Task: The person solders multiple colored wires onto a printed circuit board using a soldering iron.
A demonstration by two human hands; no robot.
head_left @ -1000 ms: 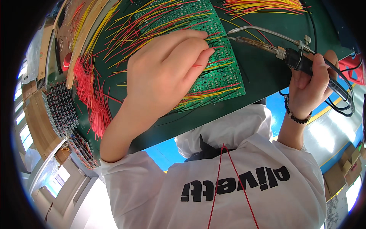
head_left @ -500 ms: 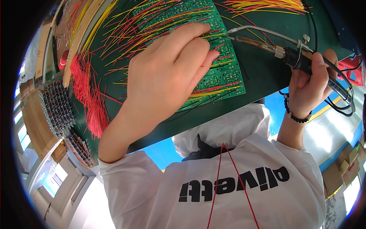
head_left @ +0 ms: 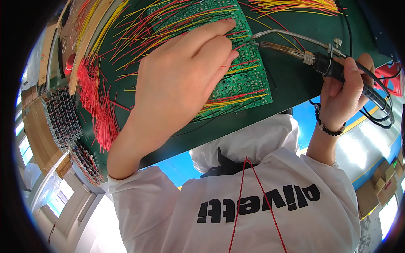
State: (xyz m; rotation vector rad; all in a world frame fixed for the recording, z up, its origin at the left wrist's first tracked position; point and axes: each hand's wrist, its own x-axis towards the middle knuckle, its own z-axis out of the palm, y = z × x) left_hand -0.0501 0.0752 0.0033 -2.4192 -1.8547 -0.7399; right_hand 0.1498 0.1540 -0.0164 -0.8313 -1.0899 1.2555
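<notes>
A green circuit board (head_left: 258, 86) lies on the dark green table, with red, yellow and black wires running across it. My left hand (head_left: 175, 78) reaches over the board, thumb and fingers pinched near its right part. Between them is a red wire (head_left: 238, 46), its end by the board's surface. The index finger stretches out over the board. My right hand (head_left: 346, 86) grips the black handle of a soldering iron (head_left: 287, 50), whose tip points left at the board's right edge. A curved metal solder-feed tube (head_left: 295, 33) is clamped to the iron and ends close to the tip.
A heap of red wires (head_left: 98, 107) lies to the left, beside a wooden strip (head_left: 87, 48) with yellow wires. More red and yellow wires (head_left: 295, 7) lie at the far right. Stacked assembled boards (head_left: 63, 114) stand at the left edge. A black cable (head_left: 349, 31) hangs near the iron.
My left hand has shifted slightly left, and its fingertips have moved a little farther up the board with the red wire. The soldering iron has barely moved.
</notes>
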